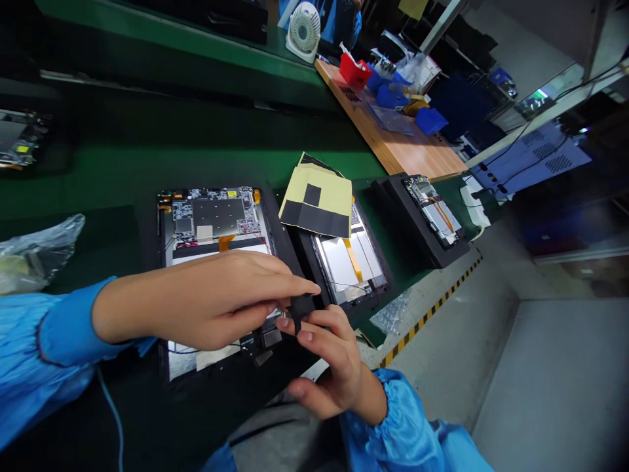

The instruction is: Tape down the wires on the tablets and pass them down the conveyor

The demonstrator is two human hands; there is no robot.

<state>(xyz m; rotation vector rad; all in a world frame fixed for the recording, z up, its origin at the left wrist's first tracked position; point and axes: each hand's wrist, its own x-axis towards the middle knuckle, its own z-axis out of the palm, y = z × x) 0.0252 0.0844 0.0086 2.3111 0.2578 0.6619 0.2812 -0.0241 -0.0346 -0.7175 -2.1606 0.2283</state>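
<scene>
My left hand [221, 301] reaches palm down across an opened tablet [219, 219]. Its thumb and index finger close about a small black strip [297, 313], which looks like tape. The strip's lower end touches the fingertips of my right hand [334, 360]; that hand is turned up, its fingers spread and its thumb well apart. The tablet shows a circuit board at its far end, silvery batteries and orange ribbon cables. My left hand and forearm hide much of its middle. Small dark parts [268, 337] lie at its near right corner.
A second opened tablet [348, 255] lies to the right, partly under a yellow sheet with black patches [319, 196]. Another tablet [432, 210] sits on black foam farther right. A plastic bag [42, 252] is at left; a white fan [303, 31] stands behind.
</scene>
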